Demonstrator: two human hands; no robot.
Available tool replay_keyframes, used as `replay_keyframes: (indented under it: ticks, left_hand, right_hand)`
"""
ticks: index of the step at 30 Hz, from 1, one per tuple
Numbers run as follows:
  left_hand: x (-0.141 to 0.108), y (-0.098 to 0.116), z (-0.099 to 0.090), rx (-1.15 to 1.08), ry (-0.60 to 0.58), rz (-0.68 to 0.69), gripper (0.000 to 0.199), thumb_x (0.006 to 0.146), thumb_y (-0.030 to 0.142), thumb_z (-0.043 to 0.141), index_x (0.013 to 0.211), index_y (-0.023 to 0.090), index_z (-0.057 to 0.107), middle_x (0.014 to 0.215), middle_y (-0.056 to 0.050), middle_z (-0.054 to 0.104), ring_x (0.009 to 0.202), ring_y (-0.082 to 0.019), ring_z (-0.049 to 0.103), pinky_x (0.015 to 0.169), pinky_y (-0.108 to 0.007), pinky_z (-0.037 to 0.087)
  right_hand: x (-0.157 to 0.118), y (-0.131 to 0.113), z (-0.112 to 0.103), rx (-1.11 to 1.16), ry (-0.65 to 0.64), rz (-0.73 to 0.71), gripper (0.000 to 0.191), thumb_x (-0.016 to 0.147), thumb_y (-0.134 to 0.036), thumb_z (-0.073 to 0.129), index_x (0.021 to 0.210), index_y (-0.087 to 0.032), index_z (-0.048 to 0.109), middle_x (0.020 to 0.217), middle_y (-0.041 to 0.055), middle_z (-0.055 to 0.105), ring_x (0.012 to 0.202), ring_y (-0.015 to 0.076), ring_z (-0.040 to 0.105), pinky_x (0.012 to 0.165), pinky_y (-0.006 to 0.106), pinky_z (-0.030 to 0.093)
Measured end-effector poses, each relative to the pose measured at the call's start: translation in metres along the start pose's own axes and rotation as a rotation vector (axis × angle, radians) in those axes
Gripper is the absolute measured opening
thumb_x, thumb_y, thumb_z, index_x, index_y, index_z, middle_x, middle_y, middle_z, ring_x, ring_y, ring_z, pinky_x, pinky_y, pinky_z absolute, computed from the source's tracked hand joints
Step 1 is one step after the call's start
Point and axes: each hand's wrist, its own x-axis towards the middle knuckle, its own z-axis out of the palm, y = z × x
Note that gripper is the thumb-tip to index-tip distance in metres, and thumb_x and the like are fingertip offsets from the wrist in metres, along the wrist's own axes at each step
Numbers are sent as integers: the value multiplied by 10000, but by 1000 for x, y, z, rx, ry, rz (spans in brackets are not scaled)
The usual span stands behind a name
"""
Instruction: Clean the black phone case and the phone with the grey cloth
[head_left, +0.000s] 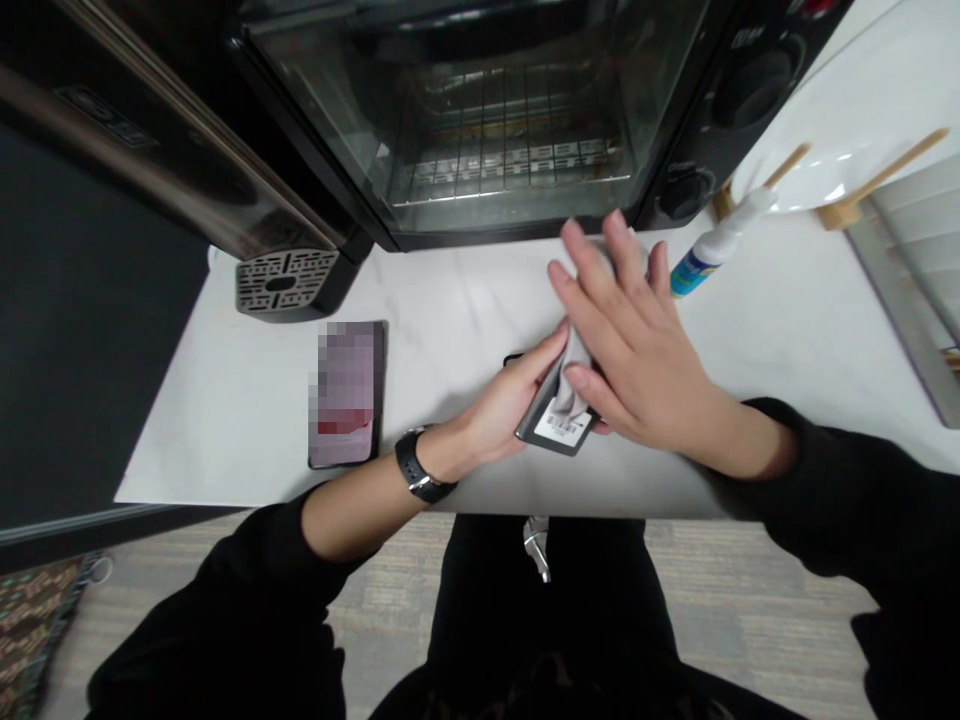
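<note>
My left hand (491, 412) is wrapped around a flat dark-grey device (541, 402), which tilts above the white counter. A white barcode label (564, 428) shows at the device's near end. Spread over its upper face, my right hand (637, 350) presses a crumpled light-grey cloth (576, 352) against it, thumb on the cloth's near part. The far end of the device is hidden by cloth and fingers. A small black edge (514, 357) peeks out behind my left hand; I cannot tell what it belongs to.
A phone (349, 390) with a blurred screen lies left on the counter (442, 300). Behind stands a black toaster oven (517, 240), with a machine's drip tray (311, 285) at left. Right are a white bottle with a blue label (701, 260) and a white plate (847, 170) on wooden pegs.
</note>
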Motion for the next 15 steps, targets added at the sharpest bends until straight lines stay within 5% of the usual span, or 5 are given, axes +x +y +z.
replay_keyframes:
  ticks: [4,11,15]
  left_hand:
    - [4,-6,-6,32,-22,94,224,938,379,610,833,189,665,633,2,577,593,-144,584,578,-242,511]
    - [5,3,-2,27,-187,-43,335,994,482,589,919,158,632,774,-23,578,549,-78,449,454,-176,304]
    - [5,3,-1,20,-34,-11,296,977,458,665,881,194,570,687,37,492,489,-66,403,429,-166,232]
  right_hand:
    - [-2,-5,-1,-95,-28,-163,804,1087,-577,349,1738,-242,17,1740,83,352,1677,289,266,1390,664,-47]
    - [5,15,-14,-65,161,170,472,1086,-445,353,1460,-266,578,1453,83,671,1512,329,524,1385,697,130]
    - [4,8,-7,-12,161,86,470,1076,-409,372,1454,-220,578,1427,84,689,1490,316,543,1368,723,155]
